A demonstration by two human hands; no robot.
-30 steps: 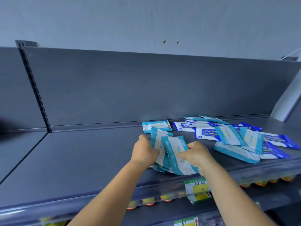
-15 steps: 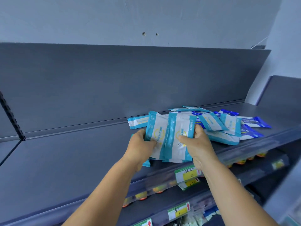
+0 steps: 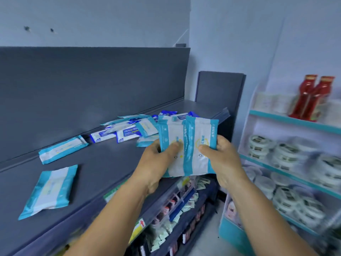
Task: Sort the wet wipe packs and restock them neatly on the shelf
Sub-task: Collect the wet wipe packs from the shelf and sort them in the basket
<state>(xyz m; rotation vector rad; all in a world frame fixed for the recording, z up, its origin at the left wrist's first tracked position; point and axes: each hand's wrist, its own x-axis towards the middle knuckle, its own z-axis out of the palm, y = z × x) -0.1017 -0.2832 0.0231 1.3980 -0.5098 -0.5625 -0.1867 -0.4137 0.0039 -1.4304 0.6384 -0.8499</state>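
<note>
Just teal packs (image 3: 188,146) beyond shelf (image 3: 103,163) edge

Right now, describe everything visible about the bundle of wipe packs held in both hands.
The bundle of wipe packs shows two flat white soft-plastic pouches with teal side bands and a faint yellow round logo, overlapping side by side; more may sit behind. It is held upright, faces toward the camera, above the front edge of the shelf. The left hand grips its left side and the right hand its right, thumbs on the front.

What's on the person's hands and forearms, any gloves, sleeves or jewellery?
Nothing worn that shows. Left hand and right hand are bare, no gloves, no rings seen. Both forearms are bare to the frame edge: no sleeves, watch or bands. Motion blur hides fine detail.
</note>
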